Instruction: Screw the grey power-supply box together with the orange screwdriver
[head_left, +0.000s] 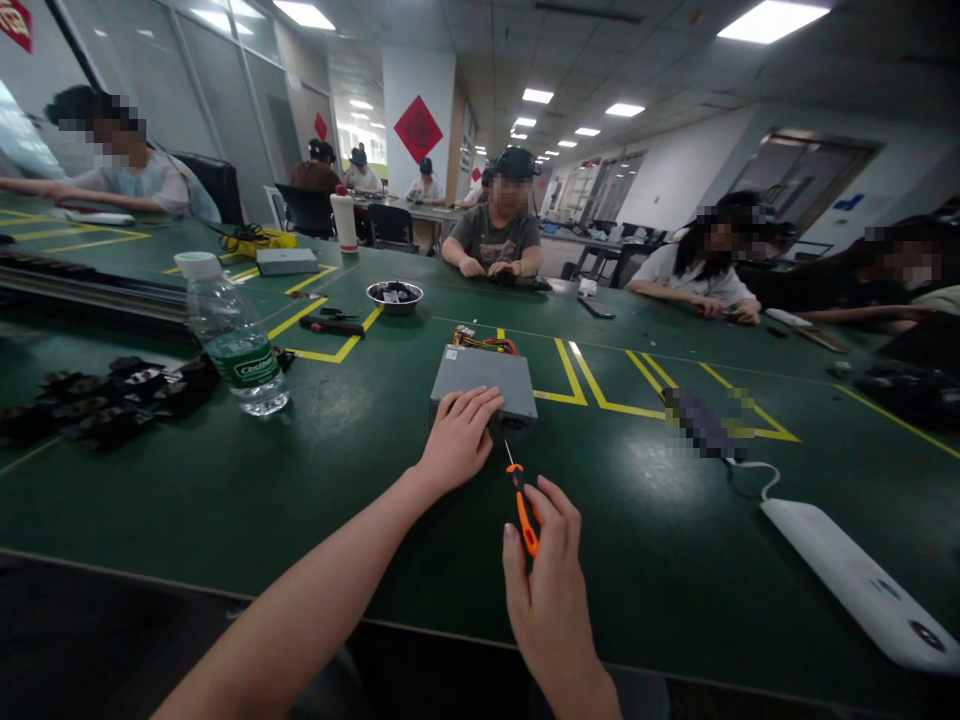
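Note:
A grey metal computer power supply [487, 370] lies on the green table, its bundle of coloured wires [484, 343] at the far side. My left hand [463, 435] rests on its near left part, fingers stretched flat over the top edge; the thumb is hidden. Between the thumb and fingers of my right hand [551, 570] is an orange and black screwdriver [523, 505], held loosely by its handle. The thin shaft points up toward the near face of the power supply. Whether the tip touches a screw I cannot tell.
To the left stand a water bottle [244, 345] and a pile of black parts [112, 395]. A metal bowl [395, 296] of small dark parts is farther back. On the right, a white power bank [855, 580] is cabled to a blurred device [705, 423]. Several people sit around.

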